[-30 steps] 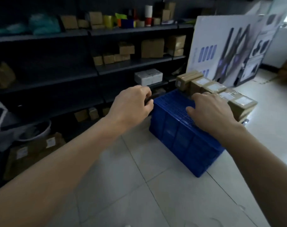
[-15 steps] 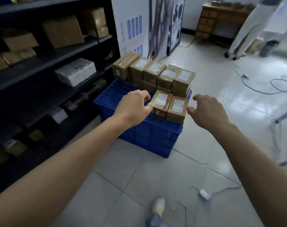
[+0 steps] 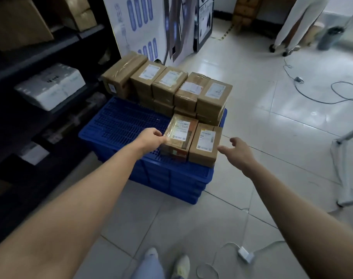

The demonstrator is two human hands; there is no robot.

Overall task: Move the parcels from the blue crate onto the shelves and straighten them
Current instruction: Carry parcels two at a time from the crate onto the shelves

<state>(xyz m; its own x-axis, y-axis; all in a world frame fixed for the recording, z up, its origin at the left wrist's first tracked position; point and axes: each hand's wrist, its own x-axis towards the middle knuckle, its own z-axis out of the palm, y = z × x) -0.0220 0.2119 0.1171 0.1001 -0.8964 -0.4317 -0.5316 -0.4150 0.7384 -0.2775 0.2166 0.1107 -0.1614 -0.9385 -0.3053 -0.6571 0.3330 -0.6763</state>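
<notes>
Floor tiles [image 3: 252,101] bear a blue plastic crate [image 3: 121,125]. Left hand [image 3: 151,138] pinches a taped brown parcel [image 3: 180,135]; right hand [image 3: 241,153], spread, should clasp next.

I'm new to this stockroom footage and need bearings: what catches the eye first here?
A stack of brown parcels sits on the blue crate on the floor beside dark shelves. The left hand touches the nearest taped parcel, while the open right hand hovers beside its neighbour.

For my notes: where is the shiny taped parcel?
Head view: shiny taped parcel on the blue crate, left hand gripping its left side, plain parcel on its right.
</notes>
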